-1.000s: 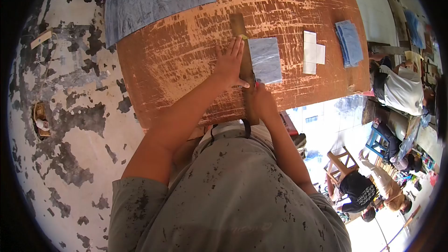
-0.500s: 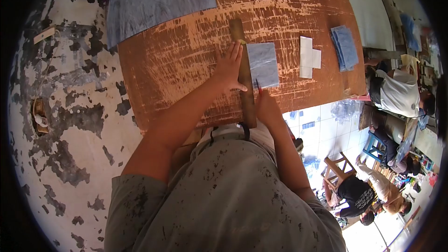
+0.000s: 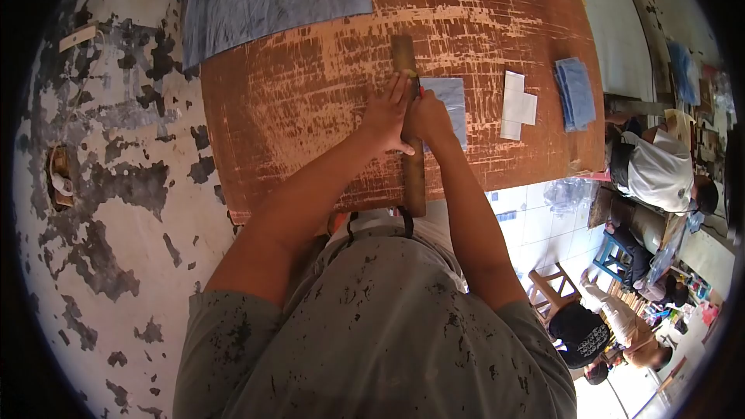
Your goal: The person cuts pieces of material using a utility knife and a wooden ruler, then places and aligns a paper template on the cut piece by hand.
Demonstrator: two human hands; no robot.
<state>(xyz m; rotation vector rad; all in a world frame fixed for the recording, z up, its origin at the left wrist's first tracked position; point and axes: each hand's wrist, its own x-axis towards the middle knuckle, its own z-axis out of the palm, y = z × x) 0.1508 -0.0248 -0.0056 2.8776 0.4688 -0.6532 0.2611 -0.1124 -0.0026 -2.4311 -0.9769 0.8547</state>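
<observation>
My left hand (image 3: pixel 384 118) lies flat with spread fingers, pressing a long dark straightedge (image 3: pixel 415 186) against the scored brown tabletop (image 3: pixel 310 93). Along the straightedge's right side is a small blue-grey sheet (image 3: pixel 455 105), partly covered by my right hand (image 3: pixel 432 120). That hand is closed round a slim red-handled knife (image 3: pixel 421 92), up near the sheet's far edge and close to my left fingertips. The knife's tip is too small to make out.
A large blue-grey sheet (image 3: pixel 279 0) covers the table's far left. To the right lie white rectangular pieces (image 3: pixel 518 106) and a stack of blue-grey pieces (image 3: pixel 574 93). Several people sit beyond the table on the right, near a wooden stool (image 3: pixel 552 289). A peeling wall (image 3: pixel 116 186) stands left.
My right hand has moved with the knife away from my body, along the straightedge from the sheet's near edge to its far edge. My left hand stays on the straightedge.
</observation>
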